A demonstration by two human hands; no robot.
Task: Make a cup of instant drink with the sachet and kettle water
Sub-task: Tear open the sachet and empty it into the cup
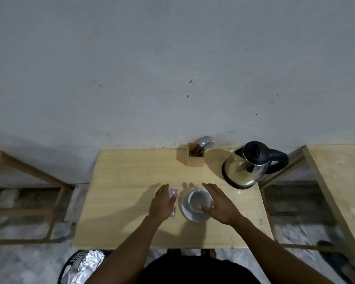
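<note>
Against grey wall [172,58], wooden table [121,181], kettle [246,169].

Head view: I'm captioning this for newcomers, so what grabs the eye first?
Two hands meet mid-table: the left hand covers a sachet, the right hand cups a cup on its saucer. A shiny kettle stands far right.
</note>
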